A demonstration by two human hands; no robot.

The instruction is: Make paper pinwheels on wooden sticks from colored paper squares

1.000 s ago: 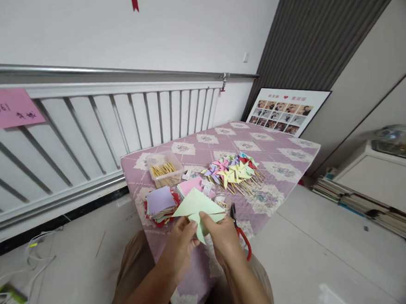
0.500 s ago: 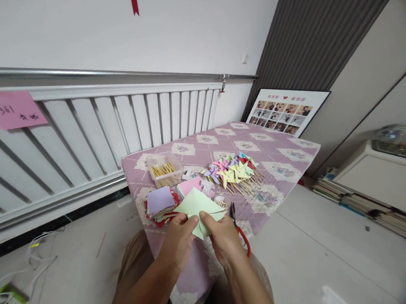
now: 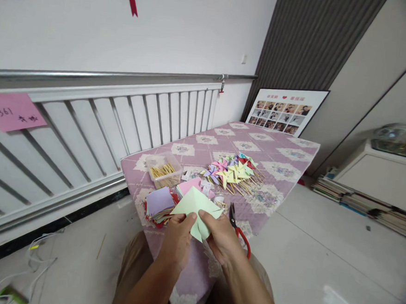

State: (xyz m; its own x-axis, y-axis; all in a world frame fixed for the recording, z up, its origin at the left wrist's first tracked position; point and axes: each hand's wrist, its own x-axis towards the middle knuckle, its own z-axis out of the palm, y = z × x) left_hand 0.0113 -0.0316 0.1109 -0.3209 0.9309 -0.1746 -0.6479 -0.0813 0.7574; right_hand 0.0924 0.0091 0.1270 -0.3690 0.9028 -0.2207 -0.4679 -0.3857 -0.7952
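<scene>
A pale green paper square point(image 3: 195, 202) with cuts at its corners is held over the near end of the table. My left hand point(image 3: 179, 236) pinches its left side between thumb and fingers. On the right, my right hand point(image 3: 222, 234) grips the sheet, its thumb pressing a curled flap near the middle. Beside that hand lie red-handled scissors point(image 3: 238, 226). Just beyond the sheet are a stack of coloured paper squares point(image 3: 160, 201) with purple on top, some pink paper point(image 3: 189, 186) and a small container of little pale pieces point(image 3: 220, 202), partly hidden.
Finished paper pinwheels on sticks point(image 3: 232, 171) are heaped at mid-table. A clear plastic box point(image 3: 164, 170) holds many thin wooden sticks. The purple patterned tablecloth point(image 3: 279, 148) covers the table. A white radiator point(image 3: 149, 120) runs along the left wall, and a photo board point(image 3: 285, 111) leans behind.
My right thumb has bent a cut flap of the green paper inward, so it now curls toward the middle. Both hands stay nearly in place.
</scene>
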